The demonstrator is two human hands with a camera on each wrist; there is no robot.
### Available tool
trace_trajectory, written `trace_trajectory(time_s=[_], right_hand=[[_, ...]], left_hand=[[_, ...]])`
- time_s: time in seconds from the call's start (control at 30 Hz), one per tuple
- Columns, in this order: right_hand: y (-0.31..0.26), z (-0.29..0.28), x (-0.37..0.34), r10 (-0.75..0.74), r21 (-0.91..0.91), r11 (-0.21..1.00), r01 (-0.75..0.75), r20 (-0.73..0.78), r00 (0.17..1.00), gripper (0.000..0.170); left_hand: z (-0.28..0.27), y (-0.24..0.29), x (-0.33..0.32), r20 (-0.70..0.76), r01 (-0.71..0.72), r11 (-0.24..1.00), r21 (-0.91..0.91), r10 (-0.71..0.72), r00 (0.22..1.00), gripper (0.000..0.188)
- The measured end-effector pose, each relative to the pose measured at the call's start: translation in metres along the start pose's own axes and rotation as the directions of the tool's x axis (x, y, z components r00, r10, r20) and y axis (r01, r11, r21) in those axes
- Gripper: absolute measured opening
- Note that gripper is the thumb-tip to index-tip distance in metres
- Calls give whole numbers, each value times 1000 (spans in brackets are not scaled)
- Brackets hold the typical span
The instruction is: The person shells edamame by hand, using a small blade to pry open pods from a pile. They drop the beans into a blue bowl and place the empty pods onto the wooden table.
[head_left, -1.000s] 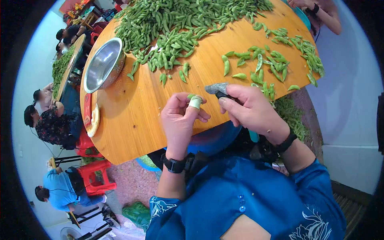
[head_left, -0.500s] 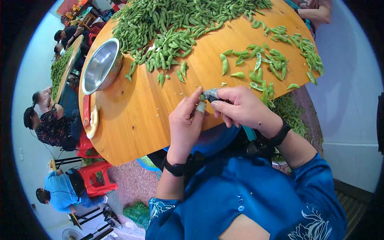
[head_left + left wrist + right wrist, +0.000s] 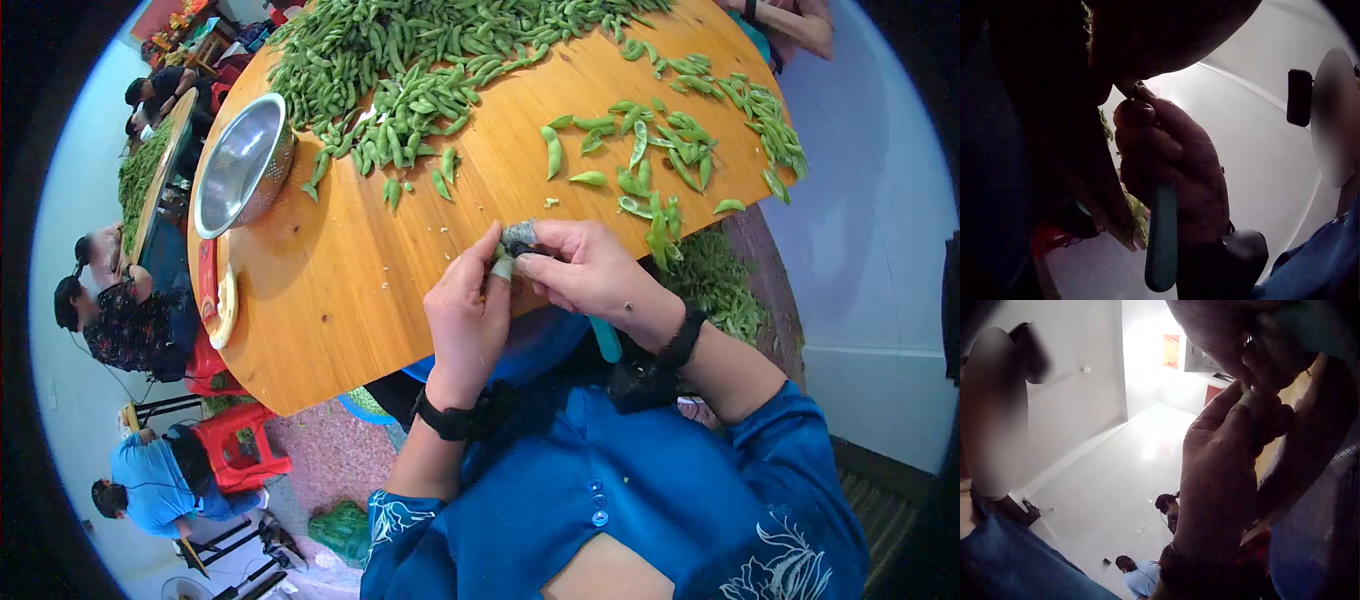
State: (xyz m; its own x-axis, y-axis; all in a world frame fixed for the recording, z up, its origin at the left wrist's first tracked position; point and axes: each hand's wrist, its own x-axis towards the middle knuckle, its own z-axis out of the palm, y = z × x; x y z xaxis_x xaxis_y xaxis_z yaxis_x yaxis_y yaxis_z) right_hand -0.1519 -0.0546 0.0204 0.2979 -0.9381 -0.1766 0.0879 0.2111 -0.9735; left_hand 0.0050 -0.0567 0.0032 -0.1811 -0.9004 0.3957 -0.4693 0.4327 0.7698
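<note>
Over the near table edge, my left hand pinches a green soybean pod between thumb and forefinger; the fingers largely hide it. Pale tape wraps that thumb. Meeting it fingertip to fingertip, my right hand holds a teal-handled tool, whose handle sticks out below the fist in the left wrist view; its working end is hidden. A grey wrap covers the right forefinger. In the dark right wrist view the left hand reaches up to the right fingers. Loose pods lie beyond the right hand.
A big heap of soybean pods covers the far side of the wooden table. At left stand a metal colander and a red box. Below the edge sits a blue basin. Other people sit at left and far right.
The left hand has come up and right, bringing the pod against the right fingertips. The right hand has shifted slightly left and down, and its teal handle shows more.
</note>
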Motion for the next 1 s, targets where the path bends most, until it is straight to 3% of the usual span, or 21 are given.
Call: trace_trajectory(time_s=[0.07,0.1,0.17,0.2,0.27,0.4,0.47,0.6,0.67,0.7,0.77,0.8,0.87,0.9,0.97,1.0], right_hand=[[1,-1,-1,-12,30,999,12,-26,1000,12],[2,-4,-1,14,56,998,-14,15,1000,12],[1,-10,0,40,82,996,-44,57,998,12],[-2,-12,0,52,111,992,-59,71,996,12],[-9,-11,-2,69,133,988,-79,76,995,13],[-19,0,-8,12,-15,1000,-12,7,1000,14],[-21,5,-11,-260,-254,937,238,-56,964,12],[-19,4,-12,-244,-336,918,213,-52,968,13],[-28,4,-14,-83,-258,964,67,-53,995,17],[-26,4,-13,-88,-258,964,72,-50,995,17],[-19,-2,-11,-311,-344,903,256,-117,943,16],[-20,-10,-12,-318,-344,901,263,-113,941,16],[-24,-33,-12,-414,-587,771,245,-171,894,13],[-22,-44,-10,-421,-588,769,252,-169,891,13],[-14,-61,-8,-501,-843,505,187,-110,858,14],[-17,-63,-8,-477,-841,513,172,-113,872,13]], left_hand=[[0,-3,1,48,119,976,-185,-112,993,30],[-1,-4,1,49,120,975,-186,-113,992,30],[-5,-6,3,193,292,839,-458,-227,955,26],[-8,-2,5,194,293,839,-458,-227,954,26],[-16,10,11,343,454,547,-703,-298,891,22],[-18,13,13,306,464,591,-660,-353,884,17],[-14,5,11,154,332,843,-424,-294,943,14],[-17,5,14,113,276,891,-359,-252,961,14],[-16,0,16,63,278,930,-241,-271,961,16],[-18,-1,17,60,274,932,-239,-268,962,16],[-23,-4,18,75,99,994,41,-102,992,14],[-27,-6,18,70,95,995,44,-98,993,14],[-35,-11,20,178,-283,890,357,233,956,10],[-37,-7,26,175,-287,888,360,238,955,10],[-39,2,41,120,-123,869,480,74,990,14],[-35,0,52,120,-125,868,481,76,990,14]])
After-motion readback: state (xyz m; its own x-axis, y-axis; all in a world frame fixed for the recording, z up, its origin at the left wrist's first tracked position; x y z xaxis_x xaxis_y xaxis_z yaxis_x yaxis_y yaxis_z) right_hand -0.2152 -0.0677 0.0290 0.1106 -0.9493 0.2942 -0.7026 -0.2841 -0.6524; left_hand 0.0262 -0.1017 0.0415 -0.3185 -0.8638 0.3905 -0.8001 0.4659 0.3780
